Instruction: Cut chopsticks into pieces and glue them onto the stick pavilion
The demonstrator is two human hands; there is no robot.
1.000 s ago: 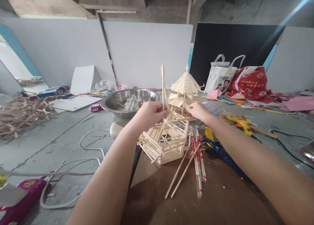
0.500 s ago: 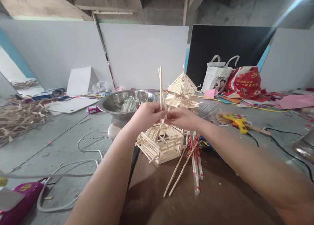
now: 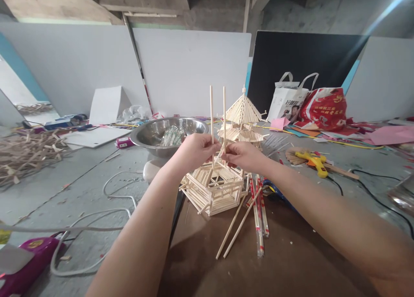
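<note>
Two chopsticks stand nearly upright over a hexagonal model base [image 3: 210, 197] built of wooden sticks. My left hand [image 3: 199, 152] is closed on the left chopstick [image 3: 211, 111], its fingertips pinched around the lower part. The right chopstick [image 3: 224, 111] is pinched in my right hand [image 3: 242, 155], a short way to the side. The lower ends reach down to the base, but whether they touch it is hard to see. Behind my right hand rises a tiered pagoda model [image 3: 242, 111] with a pointed stick roof.
Loose chopsticks [image 3: 239, 228] and wrapped chopsticks [image 3: 258, 219] lie on the brown board [image 3: 278, 262]. A steel basin [image 3: 139, 137] holds plastic wrappers. At right rests a yellow glue gun [image 3: 318, 163]; white cable [image 3: 106, 213] loops at left near a purple power strip [image 3: 35, 258].
The two chopsticks, close together and crossing before, now stand apart and roughly parallel. My right hand has shifted slightly right with its stick; my left hand has barely moved.
</note>
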